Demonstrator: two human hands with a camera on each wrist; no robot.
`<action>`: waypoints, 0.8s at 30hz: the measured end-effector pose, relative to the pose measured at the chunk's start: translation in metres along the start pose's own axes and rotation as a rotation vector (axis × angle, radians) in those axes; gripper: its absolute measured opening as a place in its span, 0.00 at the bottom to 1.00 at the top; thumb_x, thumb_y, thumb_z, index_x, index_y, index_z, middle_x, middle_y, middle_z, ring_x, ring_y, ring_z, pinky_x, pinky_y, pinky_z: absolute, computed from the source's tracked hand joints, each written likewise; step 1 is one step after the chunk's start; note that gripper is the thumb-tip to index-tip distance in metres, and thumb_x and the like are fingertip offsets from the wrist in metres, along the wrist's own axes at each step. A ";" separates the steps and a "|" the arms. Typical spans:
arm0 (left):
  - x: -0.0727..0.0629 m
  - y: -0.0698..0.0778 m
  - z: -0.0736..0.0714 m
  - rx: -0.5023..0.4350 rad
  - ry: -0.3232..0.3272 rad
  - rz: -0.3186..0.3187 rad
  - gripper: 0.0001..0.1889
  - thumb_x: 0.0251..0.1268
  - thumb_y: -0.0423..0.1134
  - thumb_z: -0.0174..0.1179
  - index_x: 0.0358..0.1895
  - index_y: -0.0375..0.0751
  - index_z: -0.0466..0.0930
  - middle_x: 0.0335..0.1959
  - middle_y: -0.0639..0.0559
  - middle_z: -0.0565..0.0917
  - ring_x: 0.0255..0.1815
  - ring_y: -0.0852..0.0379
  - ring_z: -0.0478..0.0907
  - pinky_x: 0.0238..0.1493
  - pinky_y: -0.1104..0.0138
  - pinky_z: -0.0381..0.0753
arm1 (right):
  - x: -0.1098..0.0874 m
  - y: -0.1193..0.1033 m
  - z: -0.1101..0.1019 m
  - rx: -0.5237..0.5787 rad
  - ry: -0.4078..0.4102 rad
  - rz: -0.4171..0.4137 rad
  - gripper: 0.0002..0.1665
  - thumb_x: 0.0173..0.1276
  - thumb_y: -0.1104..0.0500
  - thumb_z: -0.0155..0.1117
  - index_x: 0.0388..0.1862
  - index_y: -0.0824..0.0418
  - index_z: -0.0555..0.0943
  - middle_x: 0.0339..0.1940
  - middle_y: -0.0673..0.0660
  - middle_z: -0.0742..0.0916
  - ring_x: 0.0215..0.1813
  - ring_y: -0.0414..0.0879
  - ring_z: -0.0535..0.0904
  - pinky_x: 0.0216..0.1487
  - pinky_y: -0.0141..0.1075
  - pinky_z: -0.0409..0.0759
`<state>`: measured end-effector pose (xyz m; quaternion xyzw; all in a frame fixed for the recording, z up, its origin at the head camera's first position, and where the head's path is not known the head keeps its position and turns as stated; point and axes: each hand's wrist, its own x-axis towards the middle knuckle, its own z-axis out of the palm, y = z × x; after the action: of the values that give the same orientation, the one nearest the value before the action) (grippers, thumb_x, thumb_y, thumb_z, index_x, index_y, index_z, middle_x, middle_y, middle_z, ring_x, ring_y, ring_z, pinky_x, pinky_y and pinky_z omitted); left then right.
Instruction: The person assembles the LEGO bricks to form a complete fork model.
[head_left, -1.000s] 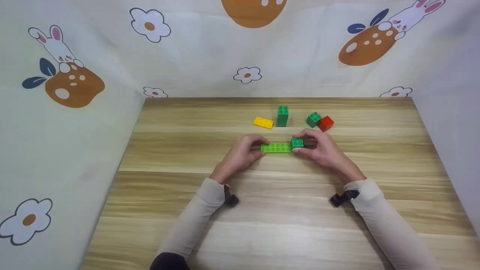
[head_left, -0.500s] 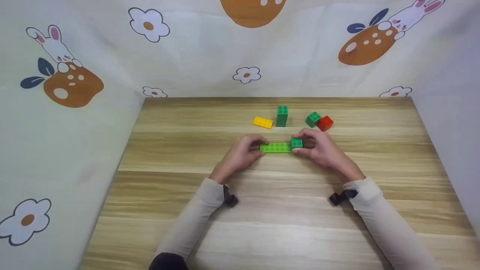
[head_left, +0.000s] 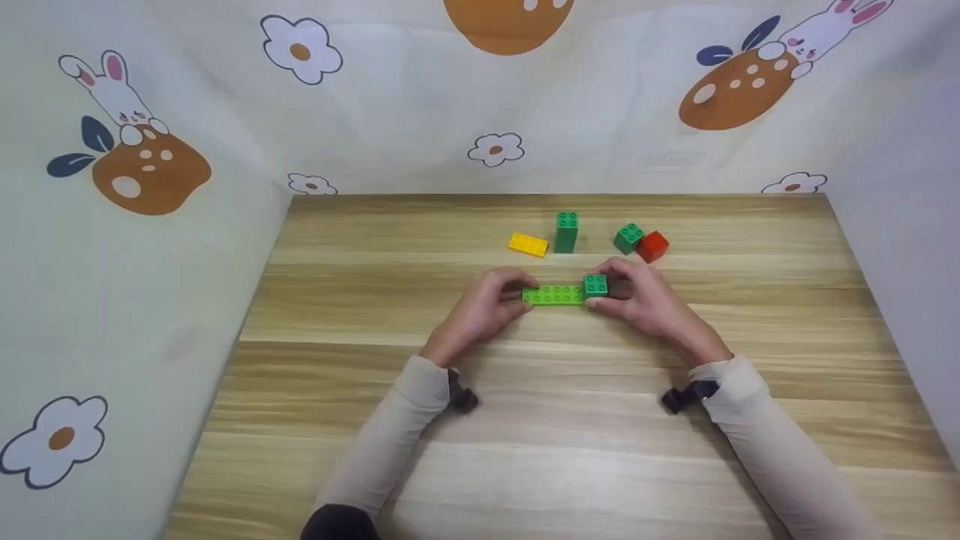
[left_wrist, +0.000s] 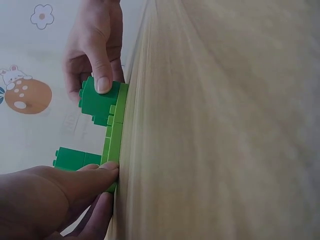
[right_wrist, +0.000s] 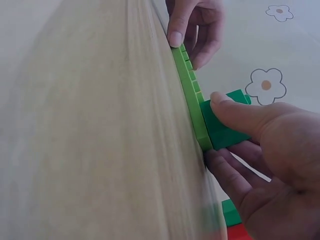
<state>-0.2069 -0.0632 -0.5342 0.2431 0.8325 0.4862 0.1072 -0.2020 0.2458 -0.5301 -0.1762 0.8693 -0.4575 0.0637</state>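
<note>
A long light green plate of toy bricks (head_left: 553,295) lies flat on the wooden table. My left hand (head_left: 486,304) pinches its left end between thumb and fingers. On the right end of the plate sits a green two-by-two brick (head_left: 595,285), studs up. My right hand (head_left: 645,300) grips this brick, with the thumb (right_wrist: 227,110) on its near side. In the right wrist view the brick (right_wrist: 225,122) stands on the plate (right_wrist: 187,90) and appears to meet its studs. The left wrist view has the plate (left_wrist: 114,137) running between both hands.
Behind the hands lie a yellow brick (head_left: 528,244), a tall green stack (head_left: 567,232), a green brick (head_left: 629,238) and a red brick (head_left: 653,246) touching it. A patterned cloth wall (head_left: 405,120) closes off the table's back, with more walls at both sides.
</note>
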 end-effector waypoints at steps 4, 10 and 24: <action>0.000 0.000 0.000 0.030 0.005 -0.007 0.17 0.69 0.26 0.71 0.60 0.35 0.87 0.61 0.42 0.88 0.65 0.50 0.87 0.69 0.64 0.86 | 0.000 0.002 0.001 0.055 -0.018 -0.001 0.25 0.65 0.58 0.84 0.60 0.57 0.87 0.56 0.56 0.90 0.59 0.50 0.89 0.62 0.31 0.88; 0.001 0.003 0.000 0.045 0.004 -0.022 0.18 0.69 0.26 0.71 0.60 0.36 0.87 0.61 0.42 0.88 0.65 0.50 0.87 0.70 0.63 0.86 | -0.001 0.004 0.002 0.097 -0.021 0.007 0.24 0.66 0.59 0.83 0.60 0.57 0.86 0.56 0.57 0.90 0.58 0.52 0.90 0.61 0.31 0.88; 0.001 0.000 -0.001 -0.019 0.011 0.007 0.17 0.68 0.24 0.71 0.58 0.33 0.87 0.60 0.40 0.89 0.65 0.47 0.87 0.69 0.62 0.86 | -0.001 0.002 -0.008 0.090 -0.013 -0.031 0.44 0.65 0.47 0.84 0.75 0.61 0.77 0.70 0.61 0.86 0.68 0.56 0.86 0.75 0.55 0.82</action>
<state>-0.2084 -0.0632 -0.5341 0.2425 0.8276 0.4957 0.1032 -0.2033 0.2533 -0.5272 -0.1895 0.8444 -0.4961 0.0700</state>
